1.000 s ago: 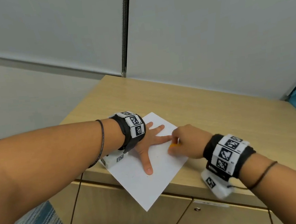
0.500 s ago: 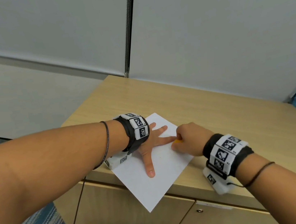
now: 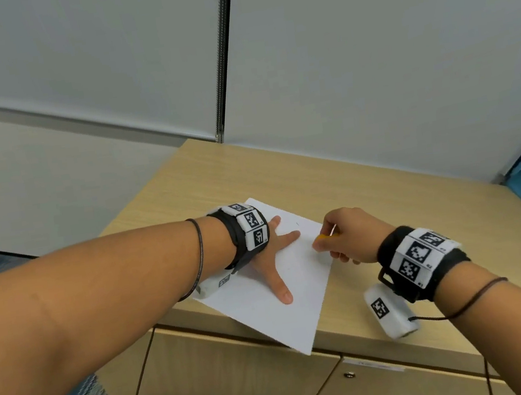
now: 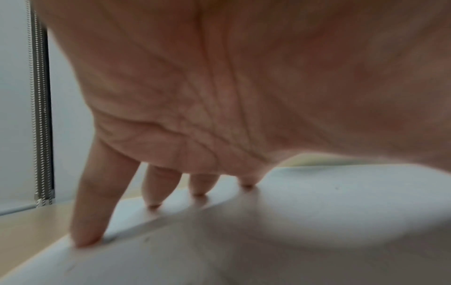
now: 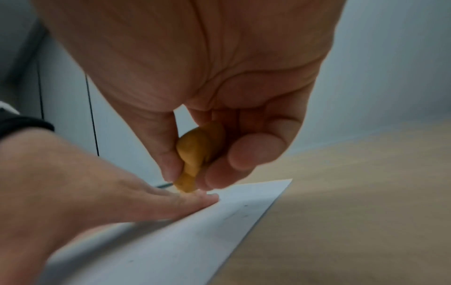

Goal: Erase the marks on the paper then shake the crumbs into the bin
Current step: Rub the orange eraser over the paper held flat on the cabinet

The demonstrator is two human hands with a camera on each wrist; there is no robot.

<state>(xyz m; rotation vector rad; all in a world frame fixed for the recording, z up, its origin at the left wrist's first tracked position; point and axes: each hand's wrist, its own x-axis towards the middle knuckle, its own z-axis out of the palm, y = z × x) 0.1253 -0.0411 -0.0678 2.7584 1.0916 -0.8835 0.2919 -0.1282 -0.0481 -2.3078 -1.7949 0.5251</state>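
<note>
The light wood-grain worktop (image 3: 383, 187) carries a white rectangular sheet of paper (image 3: 298, 295) at its near-left corner, one corner of the sheet overhanging the front edge. The left hand (image 3: 268, 256) lies on the sheet with fingers spread flat, gripping nothing, while the right hand (image 3: 347, 235) pinches a small yellow-orange rounded eraser (image 5: 192, 154) between thumb and fingertips, above the sheet's right edge. Faint marks remain; short strokes away from the bracing fingers, under steady left-hand pressure, should avoid creasing.
</note>
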